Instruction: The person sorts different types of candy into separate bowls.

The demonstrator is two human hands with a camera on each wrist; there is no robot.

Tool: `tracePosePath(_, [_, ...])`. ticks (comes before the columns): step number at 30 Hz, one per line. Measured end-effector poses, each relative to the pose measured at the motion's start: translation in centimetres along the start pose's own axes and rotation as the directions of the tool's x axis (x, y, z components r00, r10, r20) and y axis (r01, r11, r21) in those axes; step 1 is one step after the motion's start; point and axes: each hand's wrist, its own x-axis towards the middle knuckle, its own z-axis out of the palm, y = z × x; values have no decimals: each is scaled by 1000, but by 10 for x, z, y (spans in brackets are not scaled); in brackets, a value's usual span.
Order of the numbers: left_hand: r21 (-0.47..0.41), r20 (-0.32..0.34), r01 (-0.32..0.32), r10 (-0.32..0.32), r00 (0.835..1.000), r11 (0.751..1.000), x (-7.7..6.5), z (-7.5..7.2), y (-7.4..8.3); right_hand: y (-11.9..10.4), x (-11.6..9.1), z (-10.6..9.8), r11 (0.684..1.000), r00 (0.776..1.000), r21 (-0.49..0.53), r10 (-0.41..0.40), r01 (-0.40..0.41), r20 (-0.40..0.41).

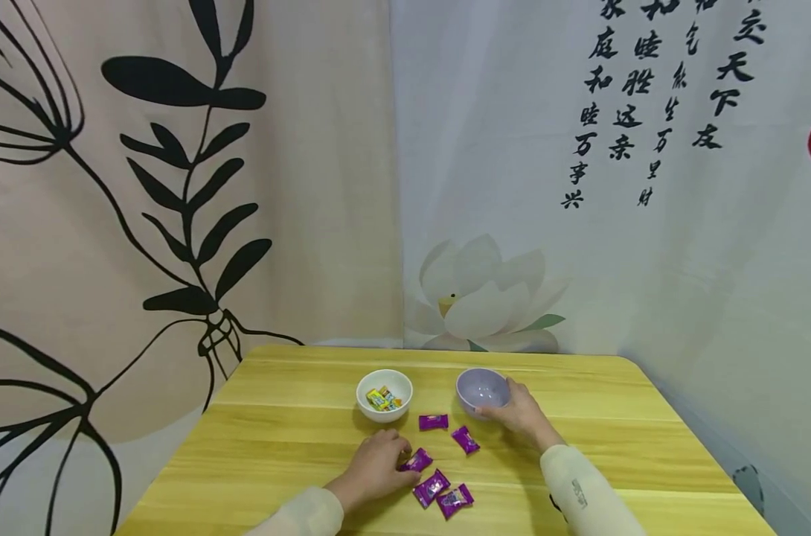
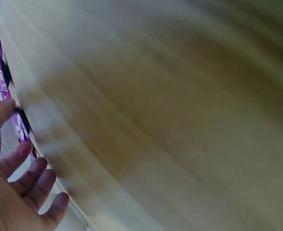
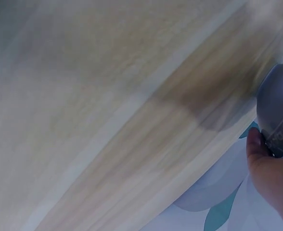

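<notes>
My left hand (image 1: 376, 467) is low over the table, its thumb and fingers apart on either side of a purple-wrapped candy (image 1: 417, 460). In the left wrist view that left hand (image 2: 16, 183) shows spread fingers beside the row of purple wrappers (image 2: 1, 79); whether they touch the nearest one is unclear. My right hand (image 1: 522, 413) grips the right side of a lavender bowl (image 1: 478, 388), thumb at its near side. In the right wrist view the right hand (image 3: 274, 175) is against the bowl's outer wall (image 3: 278, 101), which bears faint lettering.
A white bowl (image 1: 384, 414) holding several yellow-wrapped candies (image 1: 382, 399) stands left of the lavender one. More purple candies (image 1: 434, 422) lie scattered in front of the bowls. The wooden table (image 1: 278, 417) ends at printed cloth hangings (image 1: 338, 186).
</notes>
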Motion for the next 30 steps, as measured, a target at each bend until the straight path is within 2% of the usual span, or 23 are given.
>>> tracePosePath(7, [47, -41, -44, 46, 998, 998, 2, 2, -4, -1, -3, 0, 1000, 1000, -3, 4, -4, -3])
tracePosePath(17, [25, -50, -92, 93, 994, 995, 5, 0, -5, 2, 0, -4, 999, 999, 28, -18, 17, 37])
tracePosePath(22, [-7, -76, -75, 74, 994, 997, 11, -3, -3, 5, 1, -2, 999, 999, 38, -26, 25, 30])
tracePosePath(30, [-107, -106, -34, 23, 994, 994, 24, -14, 3, 5, -1, 1, 998, 1000, 65, -12, 10, 28])
